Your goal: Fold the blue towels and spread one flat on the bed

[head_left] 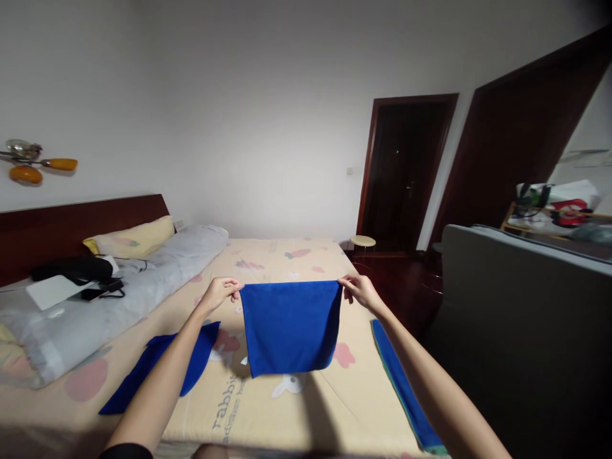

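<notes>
A blue cloth (292, 328) hangs spread out above the bed, its top edge stretched between both hands. My left hand (224, 293) pinches its upper left corner, and my right hand (357, 290) pinches the upper right one. Beneath my left forearm, another blue cloth (138, 376) lies loosely on the bed sheet (354, 408). On the right edge of the bed lies a long blue cloth with a green border (406, 389), partly hidden by my right forearm.
At the left are a grey quilt (90, 331), a yellow pillow (138, 239), and black items with a white sheet (55, 292). A round stool (362, 241) stands beyond the bed's far right corner. A large grey panel (516, 338) rises at the right.
</notes>
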The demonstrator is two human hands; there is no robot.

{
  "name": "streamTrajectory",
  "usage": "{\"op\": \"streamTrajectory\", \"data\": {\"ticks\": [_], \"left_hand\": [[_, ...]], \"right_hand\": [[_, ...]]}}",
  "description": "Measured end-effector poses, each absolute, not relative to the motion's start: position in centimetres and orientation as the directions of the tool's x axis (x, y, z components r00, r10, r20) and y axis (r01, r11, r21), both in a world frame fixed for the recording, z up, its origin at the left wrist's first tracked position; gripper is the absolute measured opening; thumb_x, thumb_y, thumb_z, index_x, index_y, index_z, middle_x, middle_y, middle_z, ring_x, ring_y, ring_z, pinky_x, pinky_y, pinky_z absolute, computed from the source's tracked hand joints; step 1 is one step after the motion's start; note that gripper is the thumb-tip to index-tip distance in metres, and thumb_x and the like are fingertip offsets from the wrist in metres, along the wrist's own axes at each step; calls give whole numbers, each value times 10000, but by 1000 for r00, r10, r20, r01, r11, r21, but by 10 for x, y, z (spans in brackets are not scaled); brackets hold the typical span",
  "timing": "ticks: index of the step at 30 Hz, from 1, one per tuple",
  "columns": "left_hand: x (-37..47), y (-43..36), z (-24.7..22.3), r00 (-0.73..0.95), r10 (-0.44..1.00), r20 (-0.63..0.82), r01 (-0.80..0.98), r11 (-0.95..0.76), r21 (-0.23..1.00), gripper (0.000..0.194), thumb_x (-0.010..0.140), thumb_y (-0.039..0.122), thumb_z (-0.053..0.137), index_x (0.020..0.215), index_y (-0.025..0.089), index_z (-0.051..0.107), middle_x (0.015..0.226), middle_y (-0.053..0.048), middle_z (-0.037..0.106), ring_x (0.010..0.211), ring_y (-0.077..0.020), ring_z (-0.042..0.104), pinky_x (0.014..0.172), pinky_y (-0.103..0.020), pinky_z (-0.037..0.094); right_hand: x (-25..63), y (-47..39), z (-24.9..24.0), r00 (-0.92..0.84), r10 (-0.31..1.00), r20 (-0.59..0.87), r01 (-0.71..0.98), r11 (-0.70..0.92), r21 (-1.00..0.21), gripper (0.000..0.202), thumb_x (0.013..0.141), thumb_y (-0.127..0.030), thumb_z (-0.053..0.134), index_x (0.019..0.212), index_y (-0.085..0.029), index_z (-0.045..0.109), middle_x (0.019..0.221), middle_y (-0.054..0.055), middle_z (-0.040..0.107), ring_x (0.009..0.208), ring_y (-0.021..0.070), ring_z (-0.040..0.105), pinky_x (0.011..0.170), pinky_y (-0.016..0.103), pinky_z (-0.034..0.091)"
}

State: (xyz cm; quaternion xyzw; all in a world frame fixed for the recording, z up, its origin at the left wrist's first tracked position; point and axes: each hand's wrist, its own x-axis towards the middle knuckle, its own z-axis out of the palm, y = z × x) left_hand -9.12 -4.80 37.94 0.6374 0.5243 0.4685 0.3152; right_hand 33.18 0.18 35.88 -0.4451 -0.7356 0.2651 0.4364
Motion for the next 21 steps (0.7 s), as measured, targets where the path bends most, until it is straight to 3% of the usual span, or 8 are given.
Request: {"op": "streamTrajectory", "data": {"ticks": [5,8,13,17,21], "left_hand": [[-82,-25,356,-76,977,198,309,-165,936,436,616,572,710,726,163,606,611,-63,726,397,-112,576,414,-214,328],[-73,-5,343,-127,971,204,276,-163,947,482,587,607,716,715,162,584,631,-96,735,447,-142,630,417,-211,341],[-61,34,338,-194,943,271,242,-222,944,531,586,656,688,742,159,584,685,-122,746,618,-209,712,493,-241,431],[-64,49,333,-213,919,331,253,-275,927,573,626,694,623,839,162,608,790,-125,757,771,-225,724,610,-288,502],[-71,24,292,-157,936,316,331,-252,909,551,655,666,606,887,168,631,846,-107,756,824,-221,705,688,-315,517]], "right_hand": [[324,22,337,-141,937,321,302,349,-887,480,747,-656,557,717,-178,591,610,71,701,464,161,636,387,229,403],[316,37,325,-72,951,299,238,308,-921,474,725,-660,577,708,-187,571,641,85,713,553,191,684,436,239,452],[306,65,321,30,937,347,195,335,-922,526,679,-716,577,704,-191,582,650,87,718,644,213,698,556,297,519],[309,74,318,70,905,419,201,399,-895,561,725,-717,521,856,-181,623,813,100,741,805,219,694,738,347,535],[323,51,282,3,909,416,266,400,-877,535,761,-682,514,875,-177,648,888,100,734,858,221,669,787,350,518]]}}
